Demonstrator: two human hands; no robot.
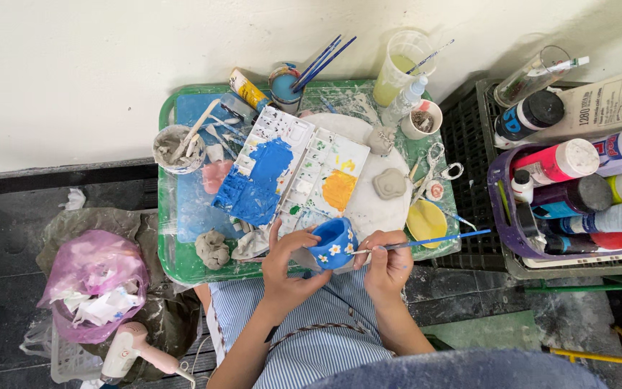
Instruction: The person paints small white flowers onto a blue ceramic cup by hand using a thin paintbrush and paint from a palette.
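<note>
1. Left hand [287,268]: fingers curled around a small blue cup [332,243] with white flowers painted on its side; thumb on the near side, the other fingers on the far rim. The cup is held tilted just above the near edge of the green tray [174,266], over the lap.
2. Right hand [388,264]: fingers pinched together on a thin blue-handled brush [426,242]. The brush tip touches the cup's right side; the handle points away to the right.
3. Just behind the cup lies a white paint palette [309,155] with a large blue patch and an orange one.
4. A round white board [379,209] sits under the palette's right part and carries two grey clay lumps [389,183].
5. A yellow dish [426,220] lies just beside the right hand.
6. Right of the tray, a purple basket [502,216] holds paint bottles.
7. Lower left: a pink bag [95,270] and a hair dryer [129,349].
</note>
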